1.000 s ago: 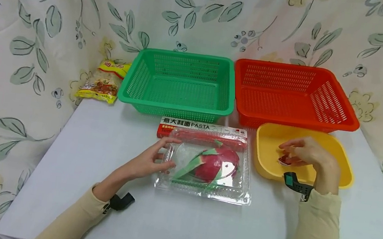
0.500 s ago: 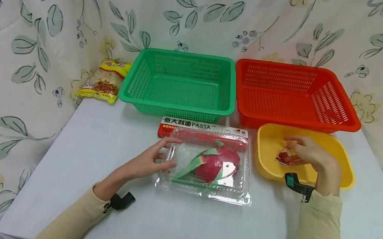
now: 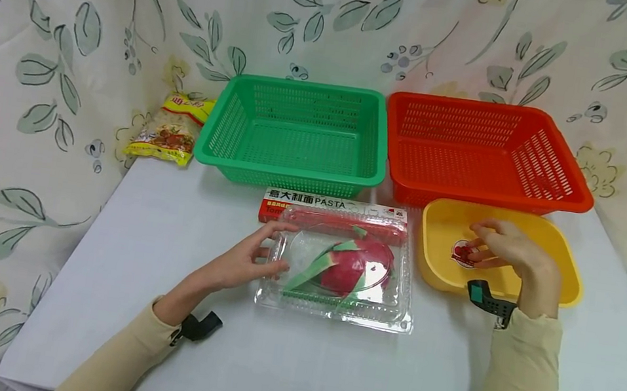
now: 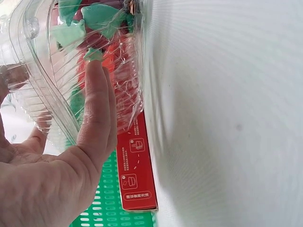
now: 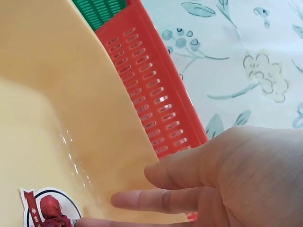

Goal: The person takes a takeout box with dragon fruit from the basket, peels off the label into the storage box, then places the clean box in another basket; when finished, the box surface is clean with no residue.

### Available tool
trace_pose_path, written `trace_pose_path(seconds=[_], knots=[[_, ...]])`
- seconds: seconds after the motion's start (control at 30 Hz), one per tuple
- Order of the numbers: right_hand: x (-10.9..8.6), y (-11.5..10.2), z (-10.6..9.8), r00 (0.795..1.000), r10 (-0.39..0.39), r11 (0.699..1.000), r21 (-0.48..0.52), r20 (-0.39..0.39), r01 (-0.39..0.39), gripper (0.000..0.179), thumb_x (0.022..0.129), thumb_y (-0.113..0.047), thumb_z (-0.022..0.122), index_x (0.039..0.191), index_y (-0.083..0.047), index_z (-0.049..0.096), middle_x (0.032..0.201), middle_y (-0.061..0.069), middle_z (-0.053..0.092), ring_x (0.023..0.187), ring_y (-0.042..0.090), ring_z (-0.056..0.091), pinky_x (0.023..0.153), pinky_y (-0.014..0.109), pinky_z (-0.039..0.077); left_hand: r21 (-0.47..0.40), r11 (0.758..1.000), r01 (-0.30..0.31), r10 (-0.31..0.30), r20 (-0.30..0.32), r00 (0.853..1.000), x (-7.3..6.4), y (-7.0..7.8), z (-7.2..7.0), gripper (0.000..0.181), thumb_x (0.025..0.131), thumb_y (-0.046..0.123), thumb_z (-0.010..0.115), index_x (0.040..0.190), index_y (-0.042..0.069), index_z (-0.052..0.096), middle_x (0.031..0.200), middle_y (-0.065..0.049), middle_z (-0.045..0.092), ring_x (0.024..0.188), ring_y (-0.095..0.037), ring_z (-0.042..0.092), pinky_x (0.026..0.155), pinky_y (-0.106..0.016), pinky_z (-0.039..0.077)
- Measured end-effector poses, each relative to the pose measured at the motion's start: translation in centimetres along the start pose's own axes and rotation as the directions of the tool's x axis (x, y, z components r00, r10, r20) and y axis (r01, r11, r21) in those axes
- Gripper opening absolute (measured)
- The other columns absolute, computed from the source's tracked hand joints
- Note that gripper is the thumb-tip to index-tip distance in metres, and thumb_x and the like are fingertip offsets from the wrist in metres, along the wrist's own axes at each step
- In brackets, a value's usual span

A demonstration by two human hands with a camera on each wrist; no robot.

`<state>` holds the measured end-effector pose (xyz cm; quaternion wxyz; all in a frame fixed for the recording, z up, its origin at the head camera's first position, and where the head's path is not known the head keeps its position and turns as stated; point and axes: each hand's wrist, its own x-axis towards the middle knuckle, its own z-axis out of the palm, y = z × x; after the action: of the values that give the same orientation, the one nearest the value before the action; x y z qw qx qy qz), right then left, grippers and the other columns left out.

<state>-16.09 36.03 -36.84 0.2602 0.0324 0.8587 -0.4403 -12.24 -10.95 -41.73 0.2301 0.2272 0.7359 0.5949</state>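
Observation:
My left hand rests at the left side of a clear plastic clamshell box, its fingers stretched along the wall. Inside the box lies a pink dragon fruit with green scales. In the left wrist view one straight finger lies against the ribbed plastic. Over the yellow tray my right hand has its fingers relaxed and spread. A round sticker with a red picture lies on the tray's bottom, one fingertip right at its edge.
A red pasta box lies behind the clamshell box, partly overlapped by it. Farther back stand a green basket and a red basket side by side. A yellow-and-clear food packet leans at the back left.
My right hand has let go of the sticker, which now lies flat on the tray's bottom, and its fingers have spread and lifted slightly. The left hand stays at the clamshell box.

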Motion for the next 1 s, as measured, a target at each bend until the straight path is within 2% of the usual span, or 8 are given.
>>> trace_pose_path(seconds=[0.2,0.5,0.63,0.77,0.9,1.0], knots=[[0.1,-0.2,0.2,1.0,-0.016,1.0,-0.004,0.017,0.016,0.054,0.108,-0.026,0.034,0.142,0.016,0.031,0.135,0.04,0.044,0.1,0.038,0.066,0.083,0.046,0.057,0.004,1.0,0.002,-0.002,0.003,1.0,0.0,0.1,-0.3,0.061,0.094,0.007,0.066,0.146,0.021,0.037,0.143,-0.017,0.028,0.113,-0.045,0.057,0.076,-0.042,0.059],[0.4,-0.2,0.6,0.999,-0.022,1.0,-0.008,0.042,0.023,0.052,0.108,-0.026,0.035,0.141,0.014,0.034,0.124,0.037,0.052,0.092,0.034,0.069,0.08,0.043,0.058,-0.029,1.0,0.009,-0.008,0.007,1.0,-0.1,0.1,-0.1,0.06,0.094,0.008,0.066,0.146,0.023,0.038,0.145,-0.014,0.03,0.112,-0.042,0.058,0.074,-0.043,0.059],[0.4,-0.2,0.7,0.997,-0.035,0.999,-0.003,0.063,0.035,0.052,0.108,-0.025,0.037,0.142,0.014,0.035,0.126,0.037,0.053,0.091,0.034,0.07,0.079,0.042,0.058,-0.036,0.999,0.014,-0.014,0.008,1.0,-0.3,-0.1,0.0,0.06,0.095,0.009,0.066,0.146,0.023,0.038,0.147,-0.012,0.028,0.112,-0.042,0.059,0.074,-0.043,0.059],[0.5,0.2,0.2,0.996,-0.042,0.999,0.011,0.081,0.042,0.054,0.108,-0.028,0.038,0.144,0.012,0.035,0.127,0.035,0.054,0.091,0.034,0.07,0.079,0.043,0.058,-0.04,0.999,0.011,-0.011,0.005,1.0,-0.1,-0.2,0.0,0.06,0.094,0.009,0.066,0.145,0.025,0.038,0.141,-0.016,0.031,0.109,-0.039,0.059,0.073,-0.044,0.059],[0.2,1.0,-0.6,0.997,-0.035,0.999,0.005,0.062,0.034,0.058,0.107,-0.034,0.04,0.144,0.01,0.036,0.127,0.033,0.056,0.091,0.035,0.07,0.078,0.043,0.059,-0.044,0.999,-0.001,0.001,0.01,1.0,0.1,-0.2,0.0,0.061,0.095,0.009,0.066,0.146,0.024,0.037,0.136,-0.019,0.032,0.106,-0.037,0.061,0.073,-0.044,0.059],[0.0,1.5,-0.6,0.998,-0.021,1.0,-0.014,0.052,0.022,0.061,0.106,-0.039,0.041,0.145,0.008,0.037,0.128,0.033,0.055,0.093,0.035,0.07,0.077,0.041,0.059,-0.039,0.999,0.013,-0.013,0.015,1.0,-0.2,-0.2,0.0,0.061,0.095,0.008,0.066,0.146,0.024,0.037,0.136,-0.021,0.032,0.105,-0.036,0.061,0.073,-0.044,0.059]])
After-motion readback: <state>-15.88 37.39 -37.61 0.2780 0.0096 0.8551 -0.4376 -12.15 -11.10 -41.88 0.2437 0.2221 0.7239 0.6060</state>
